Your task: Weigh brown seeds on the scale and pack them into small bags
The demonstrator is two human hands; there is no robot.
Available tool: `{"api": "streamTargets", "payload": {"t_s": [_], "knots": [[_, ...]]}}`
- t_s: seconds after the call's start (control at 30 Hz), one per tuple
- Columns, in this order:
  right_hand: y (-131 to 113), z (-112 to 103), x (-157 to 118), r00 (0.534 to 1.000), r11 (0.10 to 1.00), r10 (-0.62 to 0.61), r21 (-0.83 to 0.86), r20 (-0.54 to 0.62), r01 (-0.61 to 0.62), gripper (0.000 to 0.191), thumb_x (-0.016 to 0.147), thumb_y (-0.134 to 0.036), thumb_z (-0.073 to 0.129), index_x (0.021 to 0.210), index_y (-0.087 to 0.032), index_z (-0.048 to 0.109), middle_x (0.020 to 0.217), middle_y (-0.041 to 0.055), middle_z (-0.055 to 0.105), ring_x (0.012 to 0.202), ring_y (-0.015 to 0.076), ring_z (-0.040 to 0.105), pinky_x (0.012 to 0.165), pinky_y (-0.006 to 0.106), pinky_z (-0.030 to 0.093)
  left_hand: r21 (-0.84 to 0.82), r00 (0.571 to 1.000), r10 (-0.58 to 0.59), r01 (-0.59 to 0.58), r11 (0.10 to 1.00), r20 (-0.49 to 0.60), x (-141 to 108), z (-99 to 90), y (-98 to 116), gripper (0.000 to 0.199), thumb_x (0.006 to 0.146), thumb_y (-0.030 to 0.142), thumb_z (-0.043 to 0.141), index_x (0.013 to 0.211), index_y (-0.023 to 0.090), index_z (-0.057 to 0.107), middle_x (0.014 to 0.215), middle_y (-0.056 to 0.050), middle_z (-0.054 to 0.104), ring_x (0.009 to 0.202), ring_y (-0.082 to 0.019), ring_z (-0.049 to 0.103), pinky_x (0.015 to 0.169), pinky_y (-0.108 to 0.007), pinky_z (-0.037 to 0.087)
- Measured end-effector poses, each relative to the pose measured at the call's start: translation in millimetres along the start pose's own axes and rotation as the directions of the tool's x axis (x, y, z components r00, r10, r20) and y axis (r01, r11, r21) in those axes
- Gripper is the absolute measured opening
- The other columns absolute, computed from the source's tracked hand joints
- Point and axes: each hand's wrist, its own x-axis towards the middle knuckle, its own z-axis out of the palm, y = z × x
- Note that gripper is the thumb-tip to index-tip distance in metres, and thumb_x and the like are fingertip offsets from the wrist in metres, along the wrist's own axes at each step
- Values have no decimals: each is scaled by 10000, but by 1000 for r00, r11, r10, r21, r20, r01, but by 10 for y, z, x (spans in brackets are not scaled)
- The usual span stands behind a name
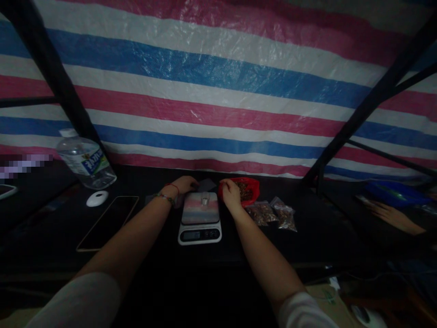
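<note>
A white kitchen scale (pixel 200 233) with a lit display stands between my forearms. On its reflective plate rests a small shiny cup-like piece (pixel 205 199). Just behind the scale's left corner is my left hand (pixel 186 184), fingers curled down; what they hold, if anything, is too dark to see. Close to those fingertips lies a greyish flat plastic piece (pixel 206 184), perhaps a small bag. My right hand (pixel 231 195) is closed at the left edge of a red bag (pixel 254 184), which holds many small brownish pieces. Several filled clear zip bags (pixel 286 217) lie right of it.
On the left are a large clear bottle (pixel 87 159), a white mouse (pixel 97 198) and a phone (pixel 108 223). Another person's hand (pixel 392 216) is at the right near a blue bag (pixel 398 193). Dark frame posts (pixel 358 114) flank a striped tarp (pixel 218 100).
</note>
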Motion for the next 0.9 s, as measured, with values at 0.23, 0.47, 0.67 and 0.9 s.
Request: {"api": "streamTargets", "payload": {"t_s": [0.23,0.47,0.67,0.9], "knots": [[17,18,-8,1000,1000,-2,-14,3,2,307,797,-175,392,865,-196,691,896,51,704,881,188,636,852,329,482,28,991,-16,20,999,-132,-9,-22,-15,199,709,374,604,743,233,740,866,-63,730,848,-218,655,842,-283,470],[-156,8,-67,981,981,-195,24,15,195,255,854,-209,464,962,-202,694,971,63,705,941,183,637,896,335,487,-303,791,-258,97,948,-555,-263,-66,499,378,800,459,562,981,146,673,913,-93,723,795,-202,661,744,-304,521],[-307,8,-161,939,941,-335,71,77,330,272,878,-269,535,1107,-230,676,1076,74,702,1009,192,642,920,357,500,-411,820,-111,-160,897,-561,-405,76,871,325,766,439,628,940,168,665,897,-64,724,791,-180,672,752,-303,551],[-360,26,-207,922,927,-372,86,105,364,357,880,-243,529,1223,-292,614,1151,46,670,1091,187,608,972,376,482,-362,839,-37,-194,912,-543,-458,161,909,298,809,419,591,973,188,683,926,-64,726,836,-190,679,756,-307,555]]}}
